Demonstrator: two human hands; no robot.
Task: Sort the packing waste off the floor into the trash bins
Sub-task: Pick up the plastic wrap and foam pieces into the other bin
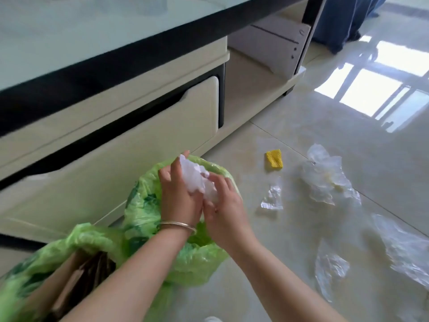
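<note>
A crumpled wad of clear plastic film [194, 176] is held between both hands above the open mouth of a bin lined with a green bag [141, 205]. My left hand [178, 196], with a bracelet on the wrist, grips the wad from the left. My right hand [222, 205] grips it from the right. A second green-lined bin [46, 263] at the lower left holds brown cardboard [79, 282]. On the floor to the right lie a yellow foam piece [274, 159], a small clear bag [272, 196] and larger sheets of clear plastic [325, 180].
A cream low table with a glass top [92, 31] and drawers [116, 126] stands right behind the bins. More clear film [399, 247] spreads over the glossy tiles at the right. A blue curtain [343, 17] hangs at the far back.
</note>
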